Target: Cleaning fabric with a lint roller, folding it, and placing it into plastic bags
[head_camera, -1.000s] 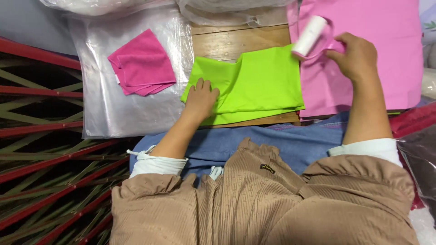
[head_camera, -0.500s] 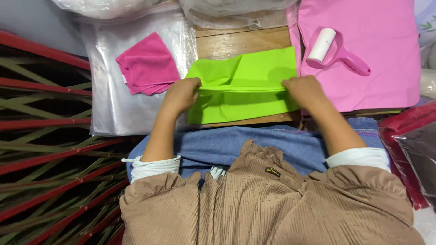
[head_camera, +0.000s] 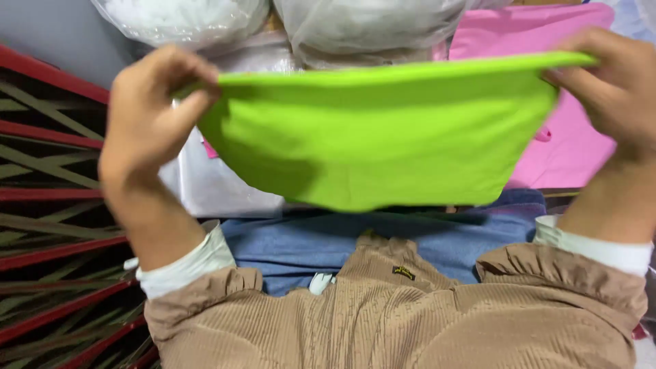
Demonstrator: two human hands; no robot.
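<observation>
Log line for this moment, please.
left hand: grips green cloth | right hand: grips opposite corner | cloth: lifted, spread

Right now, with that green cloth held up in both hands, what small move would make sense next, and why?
Probably lower it flat again. The left hand and right hand pinch the top corners of the green cloth, which hangs stretched in the air, hiding most of the pink sheet behind it.
</observation>
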